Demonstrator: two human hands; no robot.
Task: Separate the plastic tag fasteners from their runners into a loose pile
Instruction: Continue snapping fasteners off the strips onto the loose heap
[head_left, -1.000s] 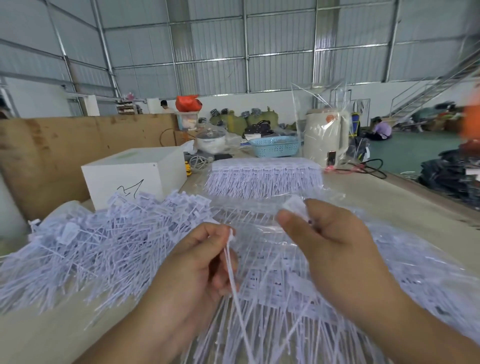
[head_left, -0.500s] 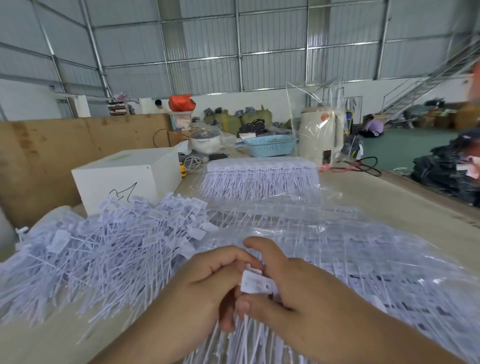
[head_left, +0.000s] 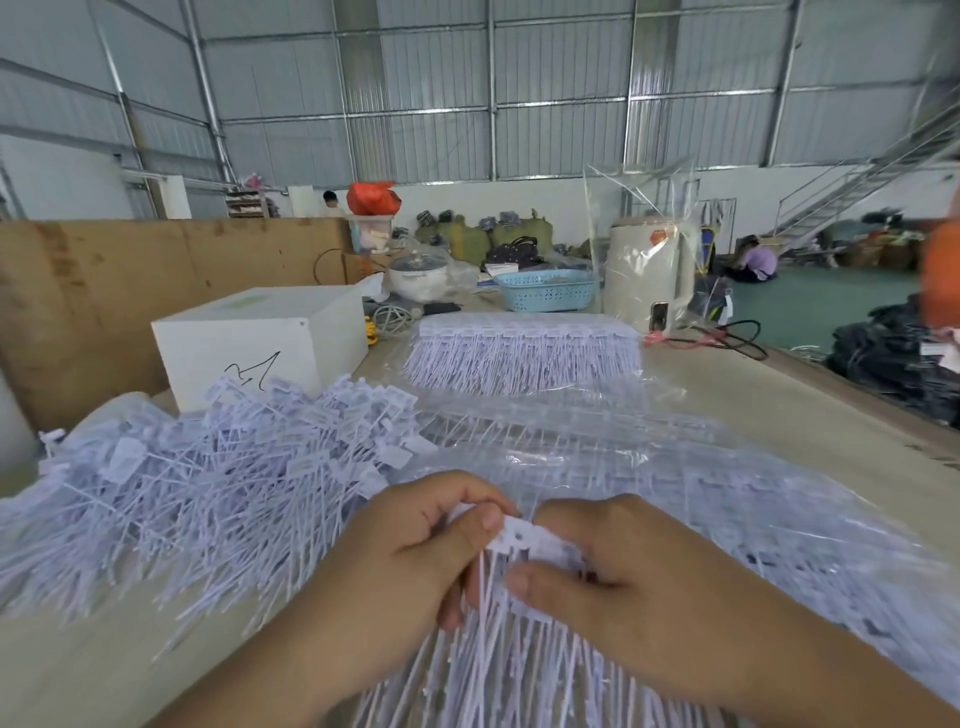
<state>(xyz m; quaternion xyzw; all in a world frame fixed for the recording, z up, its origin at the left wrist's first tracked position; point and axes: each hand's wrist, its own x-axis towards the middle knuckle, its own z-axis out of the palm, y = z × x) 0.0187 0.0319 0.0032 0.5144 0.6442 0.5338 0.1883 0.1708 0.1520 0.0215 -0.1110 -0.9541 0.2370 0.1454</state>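
Both hands are meeting low in the middle: the left hand and right hand are pinching a white plastic fastener strip, thin stems dangling below, the loose pale-lilac fastener pile lying left of the left hand.

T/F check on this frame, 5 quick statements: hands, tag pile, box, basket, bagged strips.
1. Both hands pinch the same strip of tags. True: the left hand and right hand meet on the strip of tags.
2. The loose pile lies to the person's right. False: the loose pile lies on the left side of the table.
3. A white box stands behind the pile. True: the white box is just beyond it.
4. The basket is red. False: the basket is light blue.
5. The far bundle of tags is loose like the pile. False: the far bundle is in neat rows inside clear wrap.
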